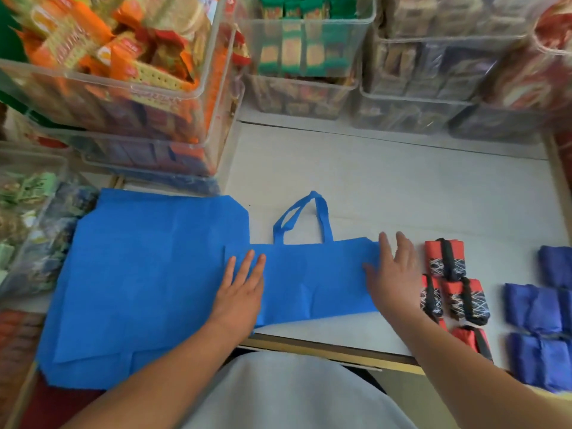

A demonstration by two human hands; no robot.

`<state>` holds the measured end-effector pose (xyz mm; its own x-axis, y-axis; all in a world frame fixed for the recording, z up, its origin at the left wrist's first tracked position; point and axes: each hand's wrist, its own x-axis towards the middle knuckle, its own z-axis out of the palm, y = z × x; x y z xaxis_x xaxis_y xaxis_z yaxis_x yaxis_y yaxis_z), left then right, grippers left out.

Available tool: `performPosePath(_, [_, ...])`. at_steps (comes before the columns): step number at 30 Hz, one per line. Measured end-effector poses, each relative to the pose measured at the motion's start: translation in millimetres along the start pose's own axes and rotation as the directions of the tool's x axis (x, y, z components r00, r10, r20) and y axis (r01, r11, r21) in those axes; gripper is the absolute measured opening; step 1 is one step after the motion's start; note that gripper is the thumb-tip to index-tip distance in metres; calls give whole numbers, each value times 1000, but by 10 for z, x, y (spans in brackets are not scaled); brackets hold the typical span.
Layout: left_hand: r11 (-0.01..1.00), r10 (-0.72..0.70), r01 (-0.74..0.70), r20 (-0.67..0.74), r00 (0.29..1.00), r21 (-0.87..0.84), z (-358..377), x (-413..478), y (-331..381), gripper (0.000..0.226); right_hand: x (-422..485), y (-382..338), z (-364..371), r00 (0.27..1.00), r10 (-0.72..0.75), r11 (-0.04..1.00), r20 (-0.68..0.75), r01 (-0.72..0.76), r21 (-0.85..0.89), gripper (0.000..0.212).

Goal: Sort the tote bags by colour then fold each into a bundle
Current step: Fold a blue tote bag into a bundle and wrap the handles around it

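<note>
Nearest the person, both forearms reach out over a grey-clad lap. The left hand (pixel 244 289) lies flat with straight, slightly spread fingers on the blue tote bag (pixel 315 283), a matte, non-woven fabric folded into a long band on the white table (pixel 402 187). The right hand (pixel 393 274) presses the band's right end, palm down and fingers splayed. The band's left end overlaps a wider flat blue sheet (pixel 139 274) of the same cloth, with clipped corners. Right of the bag sit red bundles (pixel 444 258) — squarish and strapped in black — and beyond them are puffy navy bundles (pixel 532 308). Past the bag's far edge its looped handles (pixel 323 218) lie limp; farther still stand clear plastic bins (pixel 309 57) of packets.
</note>
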<state>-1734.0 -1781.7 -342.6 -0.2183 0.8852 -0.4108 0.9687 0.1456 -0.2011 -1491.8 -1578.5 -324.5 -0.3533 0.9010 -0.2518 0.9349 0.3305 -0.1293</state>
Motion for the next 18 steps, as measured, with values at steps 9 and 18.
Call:
performPosePath(9, [971,177,-193,-118,977,-140,217,-77,-6,63,-561,-17,626,903,-87,980,420,153,-125,78])
performPosePath(18, [978,75,-76,-13,997,-192,370,-182,-67,83,-444,39,649,937,13,994,350,27,-109,72])
